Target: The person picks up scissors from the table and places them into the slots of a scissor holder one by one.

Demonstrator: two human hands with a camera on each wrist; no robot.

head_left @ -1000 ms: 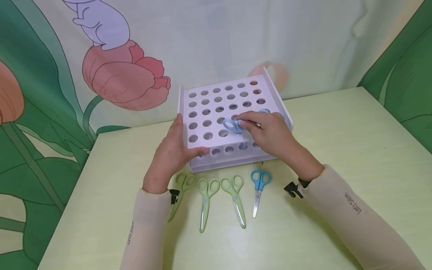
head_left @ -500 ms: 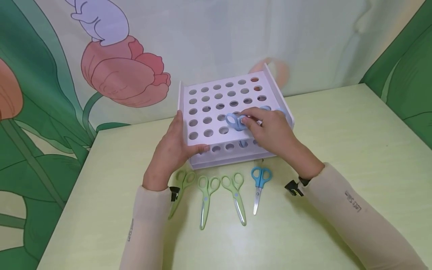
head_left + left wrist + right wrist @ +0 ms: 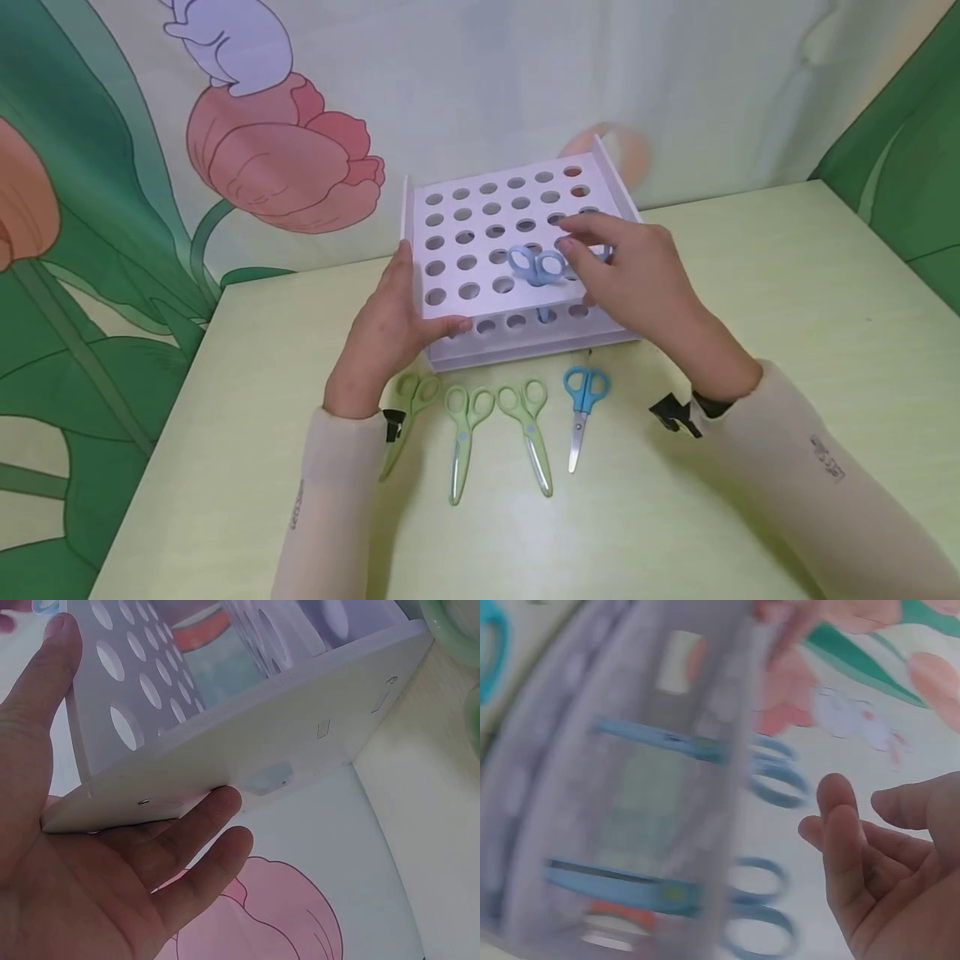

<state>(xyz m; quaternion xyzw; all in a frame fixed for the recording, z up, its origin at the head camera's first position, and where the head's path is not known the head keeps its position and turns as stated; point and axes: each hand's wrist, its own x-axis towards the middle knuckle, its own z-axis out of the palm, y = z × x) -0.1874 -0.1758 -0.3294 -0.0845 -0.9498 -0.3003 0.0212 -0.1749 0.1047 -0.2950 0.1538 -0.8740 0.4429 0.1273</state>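
My left hand (image 3: 382, 333) grips the left side of a white scissors rack (image 3: 480, 196) with rows of round holes. In the left wrist view its thumb lies over the top edge and its fingers rest along the outer side panel (image 3: 187, 780). Light-blue scissors (image 3: 536, 265) stand in a hole in the rack's front part, handles up and blades down through the board. Further right, a second light-blue pair (image 3: 622, 889) hangs the same way, mostly hidden by my right hand in the head view. My right hand (image 3: 637, 267) hovers near the handles, fingers apart and holding nothing.
Several green scissors (image 3: 459, 446) lie on the table in front of the rack, one partly behind my left wrist. A blue pair with metal blades (image 3: 577, 417) lies to their right. Behind the rack hangs a printed curtain (image 3: 480, 92).
My right hand has let go of the light-blue scissors and drawn back to the right. The scissors stay in the rack. My left hand keeps its grip.
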